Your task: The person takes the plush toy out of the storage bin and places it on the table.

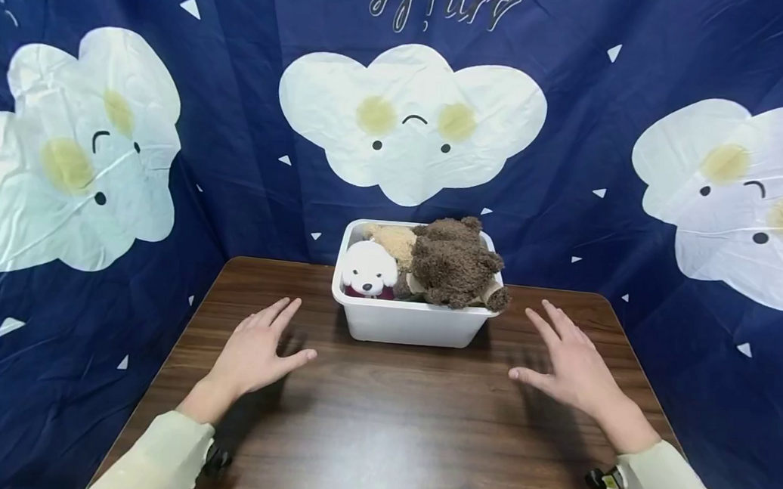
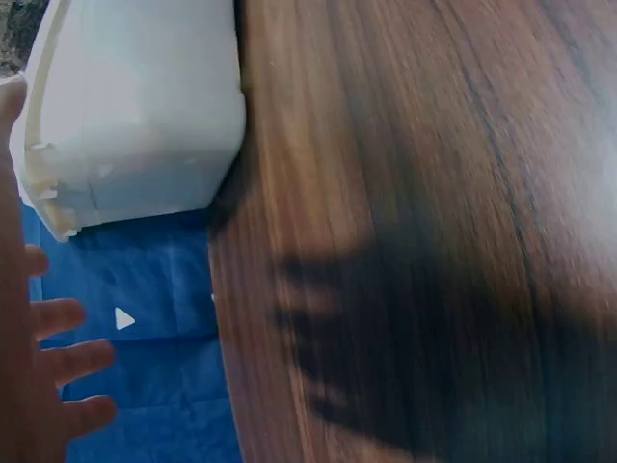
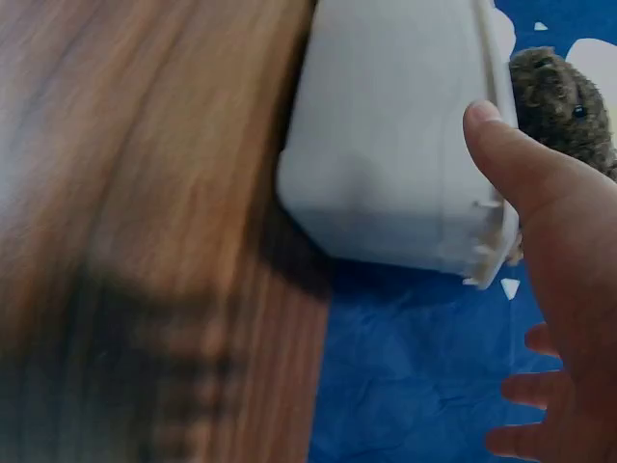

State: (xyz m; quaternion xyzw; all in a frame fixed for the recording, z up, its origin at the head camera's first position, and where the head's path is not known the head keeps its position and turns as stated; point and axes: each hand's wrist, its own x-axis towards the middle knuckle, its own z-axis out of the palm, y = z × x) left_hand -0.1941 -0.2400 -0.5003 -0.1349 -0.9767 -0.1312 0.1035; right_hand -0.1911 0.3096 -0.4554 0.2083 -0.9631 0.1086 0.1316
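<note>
Loosely, both hands spread their fingers, thumbs standing apart, palms bare of any load. The left hand (image 1: 256, 352) hovers on the near left side of a white bin (image 1: 416, 326), and the right hand (image 1: 574, 369) hovers on its near right side; the head view shows a gap between each hand and the bin. A hand-shaped shadow (image 2: 386, 338) falls on the tabletop in the left wrist view. The bin stands upright near the far edge of the dark wooden table (image 1: 387, 411), between the two hands. Inside it, a white toy dog (image 1: 370, 264) sits at the left end, head raised and facing the person. A tan plush (image 1: 395, 242) is partly hidden behind it. The brown teddy bear (image 1: 455, 260) fills the right end, heaped above the rim and spilling over the front right corner. Pale sleeves (image 1: 158, 459) cover both forearms, with a small black device (image 1: 601, 483) at the right cuff. Behind everything hangs a blue backdrop (image 1: 245, 189) printed with upside-down smiling clouds (image 1: 410, 170) and little white triangles (image 1: 190, 8).
</note>
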